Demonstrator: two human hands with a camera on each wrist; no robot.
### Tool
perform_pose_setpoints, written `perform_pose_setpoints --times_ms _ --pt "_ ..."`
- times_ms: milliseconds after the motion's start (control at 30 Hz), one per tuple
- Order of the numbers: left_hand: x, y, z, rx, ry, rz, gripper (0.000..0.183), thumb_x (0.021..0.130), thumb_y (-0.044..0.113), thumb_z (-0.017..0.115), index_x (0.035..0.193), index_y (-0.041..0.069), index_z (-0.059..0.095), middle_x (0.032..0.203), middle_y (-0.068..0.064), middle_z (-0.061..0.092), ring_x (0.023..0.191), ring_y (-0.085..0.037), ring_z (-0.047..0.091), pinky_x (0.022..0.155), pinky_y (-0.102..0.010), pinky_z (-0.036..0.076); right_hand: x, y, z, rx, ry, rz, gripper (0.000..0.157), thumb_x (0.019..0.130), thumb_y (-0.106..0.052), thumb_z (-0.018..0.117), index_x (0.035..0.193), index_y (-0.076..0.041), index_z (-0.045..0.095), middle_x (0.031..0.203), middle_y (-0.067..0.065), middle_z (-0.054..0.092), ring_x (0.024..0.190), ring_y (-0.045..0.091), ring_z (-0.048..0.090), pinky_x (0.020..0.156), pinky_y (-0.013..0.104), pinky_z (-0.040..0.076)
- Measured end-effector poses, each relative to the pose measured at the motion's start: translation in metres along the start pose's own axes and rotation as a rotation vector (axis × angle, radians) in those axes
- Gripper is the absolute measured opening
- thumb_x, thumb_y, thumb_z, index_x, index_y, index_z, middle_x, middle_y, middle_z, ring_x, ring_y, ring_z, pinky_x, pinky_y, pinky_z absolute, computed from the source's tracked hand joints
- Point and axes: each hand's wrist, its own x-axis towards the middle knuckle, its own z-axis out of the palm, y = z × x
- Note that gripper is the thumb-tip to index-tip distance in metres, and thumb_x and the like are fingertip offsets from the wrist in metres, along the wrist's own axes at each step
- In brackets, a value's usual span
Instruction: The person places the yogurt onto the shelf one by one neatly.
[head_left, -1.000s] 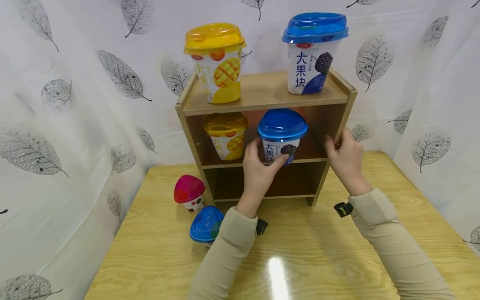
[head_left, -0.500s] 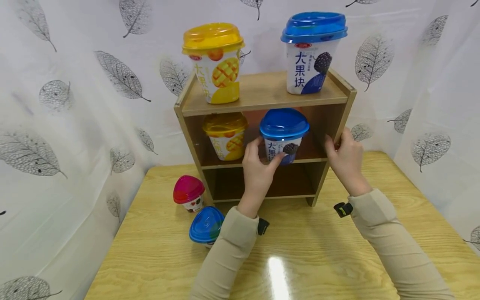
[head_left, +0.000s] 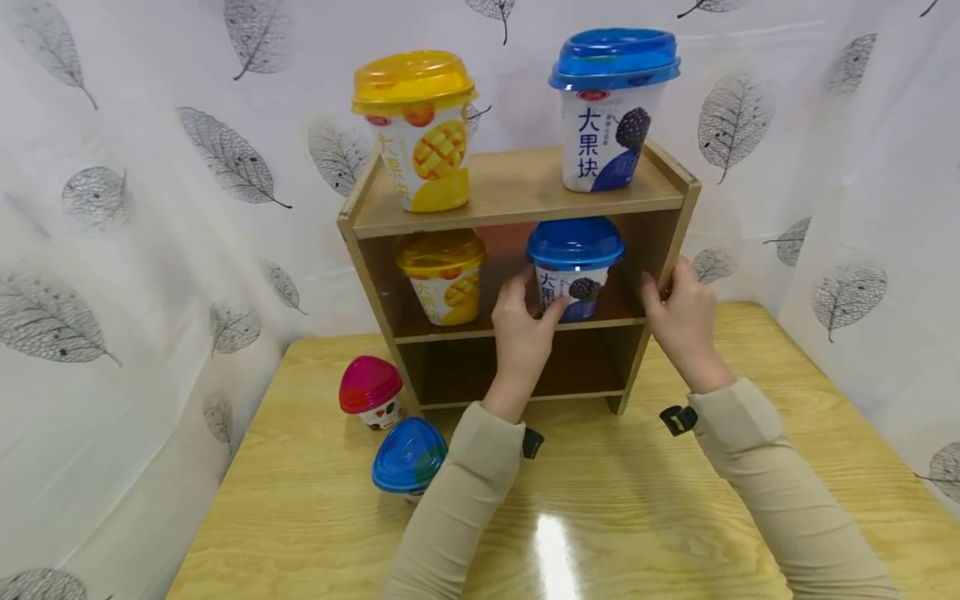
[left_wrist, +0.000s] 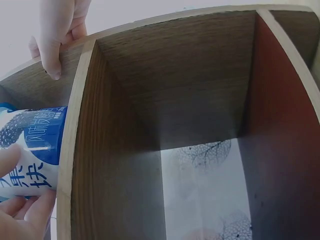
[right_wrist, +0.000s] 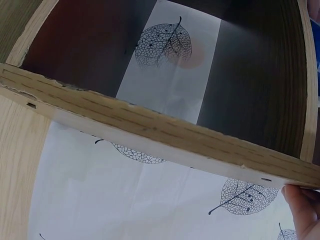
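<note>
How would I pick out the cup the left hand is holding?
Find the wooden shelf unit on the table. In its upper compartment, right of the yellow-lidded cup, is the held cup, blue-lidded with a blackberry picture. Unlike the similar cup on top, it is inside, gripped by the left hand.

— See yellow anywhere?
— On the upper mango cup (head_left: 416, 137) and, darker, the lower mango cup (head_left: 444, 283): yellow lids over printed white.
— And blue?
— On the upper blackberry cup (head_left: 611, 112), lower blackberry cup (head_left: 576, 262) and blue-lidded tub (head_left: 408, 457).
— Anything brighter?
— Try the other tub (head_left: 371, 389): magenta lid.
— Wood tones?
— Tan on the shelf (head_left: 513, 187), reddish inside; yellow with grain lines on the counter (head_left: 637, 508).
— Any pattern?
— White on the backdrop (head_left: 150, 250), patterned with grey-black veined leaves.
</note>
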Motion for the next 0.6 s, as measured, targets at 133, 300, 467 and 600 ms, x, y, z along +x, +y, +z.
perform_pose_setpoints --times_ms 133,300,467,600 --pt "-0.0016 -0.0009 0.0006 -0.012 -0.002 -0.011 0.045 0.076 0.014 0.069 0.115 0.001 0.052 0.110 -0.012 0.052 0.104 -0.019 0.050 0.075 -0.025 0.048 -0.0004 -0.0005 0.0005 0.022 -0.005 0.002 0.027 0.084 -0.010 0.056 0.100 0.012 0.051 0.081 0.028 0.060 0.056 0.037 0.057 0.046 0.046 0.045" --pt "-0.0033 -0.0007 0.0015 -0.014 0.002 0.002 0.045 0.076 0.015 0.070 0.114 0.001 0.052 0.109 -0.012 0.051 0.103 -0.020 0.049 0.074 -0.025 0.048 -0.0003 0.0001 0.0001 0.023 0.002 0.000 0.027 0.084 -0.009 0.056 0.100 0.013 0.051 0.081 0.028 0.060 0.056 0.037 0.057 0.046 0.047 0.045" --pt "-0.0012 0.0010 0.0032 0.014 0.005 0.009 0.044 0.075 0.014 0.070 0.113 0.000 0.053 0.108 -0.012 0.051 0.102 -0.020 0.050 0.073 -0.025 0.049 0.0004 0.0000 0.0004 0.010 0.012 -0.010 0.027 0.084 -0.011 0.056 0.098 0.012 0.052 0.077 0.027 0.060 0.053 0.036 0.056 0.044 0.045 0.043" --pt "0.0016 0.0027 0.0059 0.026 -0.009 0.003 0.043 0.076 0.012 0.070 0.114 0.001 0.053 0.108 -0.012 0.051 0.101 -0.020 0.050 0.073 -0.023 0.048 0.0001 -0.0005 0.0005 0.011 0.016 -0.009 0.026 0.083 -0.010 0.056 0.097 0.012 0.052 0.075 0.027 0.059 0.053 0.036 0.055 0.043 0.044 0.041"
